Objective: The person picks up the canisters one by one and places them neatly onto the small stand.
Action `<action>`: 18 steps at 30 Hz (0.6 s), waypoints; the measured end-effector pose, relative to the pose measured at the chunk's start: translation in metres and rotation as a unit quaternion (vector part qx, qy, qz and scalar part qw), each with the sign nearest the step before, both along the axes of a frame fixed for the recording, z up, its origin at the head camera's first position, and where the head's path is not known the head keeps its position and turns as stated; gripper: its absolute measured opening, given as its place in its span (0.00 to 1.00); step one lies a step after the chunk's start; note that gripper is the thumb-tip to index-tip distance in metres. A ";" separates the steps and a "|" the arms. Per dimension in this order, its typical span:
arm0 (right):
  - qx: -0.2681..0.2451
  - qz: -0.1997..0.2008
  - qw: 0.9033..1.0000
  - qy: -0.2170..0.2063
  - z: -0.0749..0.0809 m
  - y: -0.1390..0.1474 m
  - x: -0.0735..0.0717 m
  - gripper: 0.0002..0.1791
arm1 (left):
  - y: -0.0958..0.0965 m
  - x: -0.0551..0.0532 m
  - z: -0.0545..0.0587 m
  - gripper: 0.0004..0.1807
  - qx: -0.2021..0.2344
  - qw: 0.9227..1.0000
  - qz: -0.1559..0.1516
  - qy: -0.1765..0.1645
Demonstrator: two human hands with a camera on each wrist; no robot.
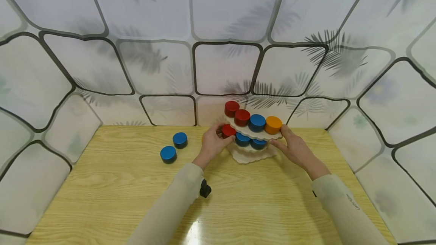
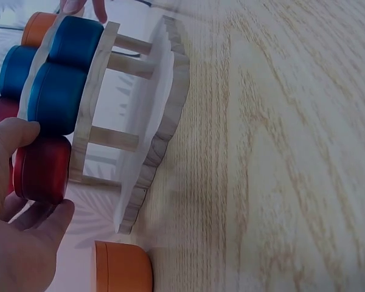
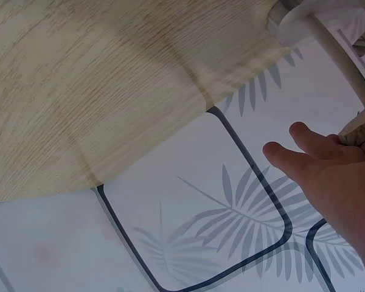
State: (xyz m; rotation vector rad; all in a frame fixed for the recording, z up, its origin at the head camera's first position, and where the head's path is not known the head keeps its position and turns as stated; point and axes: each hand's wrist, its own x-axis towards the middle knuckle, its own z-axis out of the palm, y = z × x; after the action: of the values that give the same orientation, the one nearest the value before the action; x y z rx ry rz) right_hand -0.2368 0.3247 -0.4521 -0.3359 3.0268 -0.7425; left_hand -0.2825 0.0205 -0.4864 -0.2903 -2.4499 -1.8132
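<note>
A pale wooden tiered rack (image 1: 250,157) with scalloped edges stands at the back of the table. My left hand (image 1: 215,143) pinches a red round tin (image 2: 44,169) at the left end of the middle tier, beside two blue tins (image 2: 58,97). Thumb and fingers of my right hand (image 1: 298,150) grip the right end of the top tier, by an orange tin (image 1: 273,125). That tier also carries a blue tin (image 1: 257,123) and two red tins (image 1: 242,118). In the right wrist view, the rack shows only at the upper right edge.
Two loose blue tins (image 1: 168,154) sit on the wooden table (image 1: 136,184), left of my left hand. Another orange tin (image 2: 125,267) rests on the table near the rack, mostly hidden by that hand in the head view. A patterned wall (image 1: 163,67) encloses the back and sides.
</note>
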 end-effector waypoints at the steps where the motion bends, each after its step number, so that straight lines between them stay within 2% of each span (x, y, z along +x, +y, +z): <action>1: 0.000 0.001 1.000 0.001 0.000 0.000 0.000 0.40 | 0.000 0.000 0.000 0.31 -0.005 1.000 -0.001 0.006; 6: -0.001 0.002 1.000 0.005 0.000 0.000 0.000 0.36 | 0.001 -0.001 0.001 0.31 -0.037 0.999 0.000 0.035; 9: -0.003 0.002 1.000 0.003 0.001 0.000 0.000 0.37 | 0.001 -0.001 0.000 0.32 -0.041 0.998 0.001 0.042; 14: -0.004 -0.001 1.000 -0.008 0.001 0.000 0.001 0.47 | 0.003 -0.001 -0.002 0.36 -0.019 0.999 -0.004 0.034; 18: -0.004 0.004 1.000 0.006 0.000 0.000 0.000 0.38 | 0.003 -0.001 -0.001 0.36 0.007 1.000 -0.015 0.015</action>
State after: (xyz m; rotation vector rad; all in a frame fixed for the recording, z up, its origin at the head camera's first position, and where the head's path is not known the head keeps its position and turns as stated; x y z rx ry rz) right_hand -0.2367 0.3251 -0.4518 -0.3535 3.0322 -0.7536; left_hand -0.2835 0.0239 -0.4875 -0.3515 -2.4254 -1.8223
